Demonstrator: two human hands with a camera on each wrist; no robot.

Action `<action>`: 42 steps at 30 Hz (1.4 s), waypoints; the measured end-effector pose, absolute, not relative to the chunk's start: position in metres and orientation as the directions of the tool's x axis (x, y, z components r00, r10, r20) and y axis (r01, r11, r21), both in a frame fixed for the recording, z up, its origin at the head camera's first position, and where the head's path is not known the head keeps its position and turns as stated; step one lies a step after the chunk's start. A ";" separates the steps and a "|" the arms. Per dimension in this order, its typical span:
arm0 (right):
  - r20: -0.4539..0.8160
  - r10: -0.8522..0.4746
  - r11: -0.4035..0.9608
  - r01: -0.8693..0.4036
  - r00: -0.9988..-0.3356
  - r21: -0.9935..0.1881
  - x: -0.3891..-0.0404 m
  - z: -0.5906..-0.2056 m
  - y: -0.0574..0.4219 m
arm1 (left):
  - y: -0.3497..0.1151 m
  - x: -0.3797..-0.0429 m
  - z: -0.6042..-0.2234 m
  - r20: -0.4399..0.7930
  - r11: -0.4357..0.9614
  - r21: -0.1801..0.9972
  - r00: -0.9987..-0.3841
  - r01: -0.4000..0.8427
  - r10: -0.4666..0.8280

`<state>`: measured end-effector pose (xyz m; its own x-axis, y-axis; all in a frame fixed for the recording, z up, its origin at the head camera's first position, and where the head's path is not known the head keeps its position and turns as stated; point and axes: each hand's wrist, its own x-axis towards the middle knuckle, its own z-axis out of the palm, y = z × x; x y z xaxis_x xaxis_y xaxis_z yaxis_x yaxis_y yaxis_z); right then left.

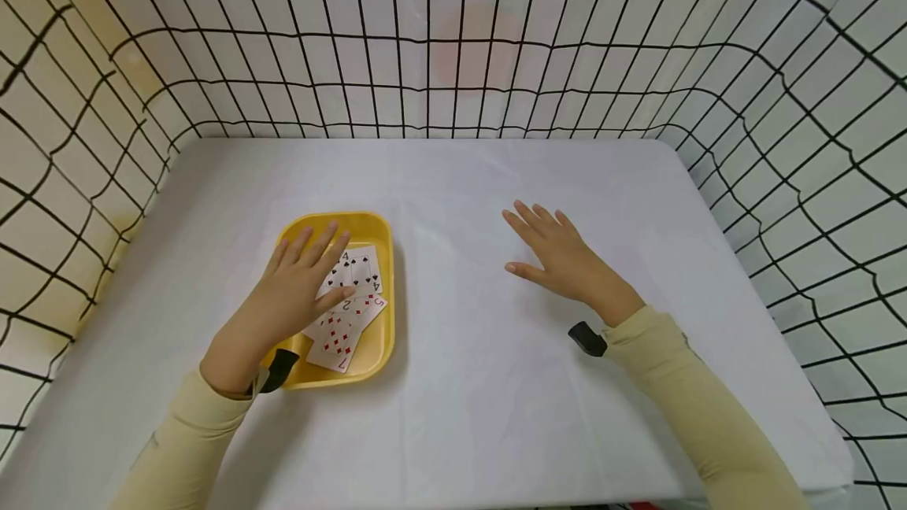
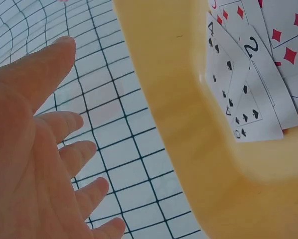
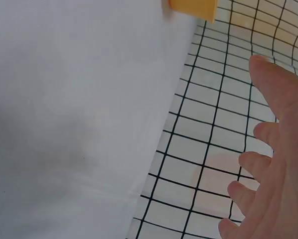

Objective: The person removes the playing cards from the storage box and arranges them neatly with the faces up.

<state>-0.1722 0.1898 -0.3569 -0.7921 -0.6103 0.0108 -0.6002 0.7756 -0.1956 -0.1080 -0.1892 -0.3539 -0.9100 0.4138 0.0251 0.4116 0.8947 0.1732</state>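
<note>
A yellow tray (image 1: 383, 337) sits on the left half of the white-covered table. Several playing cards (image 1: 341, 337) lie face up and overlapping inside it, spades and diamonds among them; in the left wrist view the cards (image 2: 243, 94) bunch by the tray wall. Over the tray's left part hovers my left hand (image 1: 294, 290), palm down with fingers spread, holding nothing and hiding some of the cards. My right hand (image 1: 563, 258) is held above the table to the right of the tray, fingers extended and apart, with nothing in it.
Black wire grid (image 1: 439, 61) walls the table on the back, left and right. A white cloth (image 1: 468, 400) covers the tabletop. Each wrist carries a small black device, such as the one at the right sleeve (image 1: 588, 338).
</note>
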 end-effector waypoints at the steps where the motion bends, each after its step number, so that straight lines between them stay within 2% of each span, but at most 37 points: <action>1: 0.015 -0.615 0.771 -0.605 -0.788 -0.197 -0.173 -0.357 0.188 | -0.190 -0.108 -0.354 0.026 0.896 0.172 -0.911 0.409 0.411; 11: 0.035 -0.641 0.747 -0.634 -0.766 -0.197 -0.175 -0.353 0.172 | -0.204 -0.101 -0.351 0.017 0.907 0.191 -0.925 0.376 0.380; 18: 0.037 -0.656 0.735 -0.649 -0.754 -0.198 -0.176 -0.350 0.161 | -0.229 -0.090 -0.354 -0.035 0.927 0.237 -0.951 0.290 0.307; 21: 0.032 -0.662 0.730 -0.653 -0.749 -0.200 -0.176 -0.349 0.156 | -0.242 -0.084 -0.357 -0.110 0.921 0.318 -0.956 0.225 0.272; 25: 0.031 -0.672 0.722 -0.664 -0.740 -0.193 -0.176 -0.348 0.150 | -0.256 -0.078 -0.366 -0.255 0.868 0.488 -0.936 0.091 0.242; 27: 0.034 -0.681 0.713 -0.674 -0.731 -0.192 -0.177 -0.347 0.145 | -0.260 -0.076 -0.372 -0.290 0.826 0.562 -0.927 0.035 0.236; 33: 0.042 -0.728 0.668 -0.721 -0.685 -0.185 -0.182 -0.341 0.117 | -0.263 -0.070 -0.384 -0.244 0.720 0.693 -0.952 -0.035 0.188; 42: -0.037 -0.795 0.603 -0.782 -0.605 -0.158 -0.191 -0.320 0.043 | -0.261 -0.068 -0.392 -0.230 0.701 0.709 -0.965 -0.076 0.128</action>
